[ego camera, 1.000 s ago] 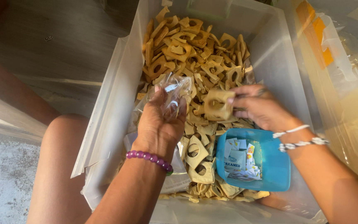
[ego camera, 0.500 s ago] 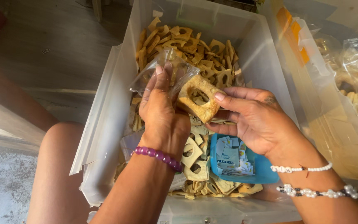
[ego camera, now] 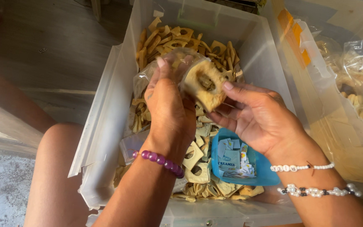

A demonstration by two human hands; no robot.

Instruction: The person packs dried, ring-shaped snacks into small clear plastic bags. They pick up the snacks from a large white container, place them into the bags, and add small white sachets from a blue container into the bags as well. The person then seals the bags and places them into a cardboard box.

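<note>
Here, in the head view, two hands work over a big clear bin (ego camera: 106, 138). The left hand (ego camera: 169, 109) pinches a small clear bag (ego camera: 148, 77) between thumb and fingers, above the middle of the bin. The right hand (ego camera: 257, 117) holds a tan piece with a hole (ego camera: 204, 84) between its thumb and fingertips, and the piece touches the mouth of the bag. The left wrist has a purple bead band (ego camera: 160, 162). The right wrist has two white bead bands (ego camera: 311, 178).

The bin is full of the same tan pieces (ego camera: 181, 40), heaped up toward its far edge. A blue tub (ego camera: 261, 170) sits in the bin near the front right corner, with small paper labels (ego camera: 232, 162) in it. Past the bin's right edge stand clear bags of tan pieces (ego camera: 358, 67). A bare knee (ego camera: 59, 168) is just beside the bin's left edge.
</note>
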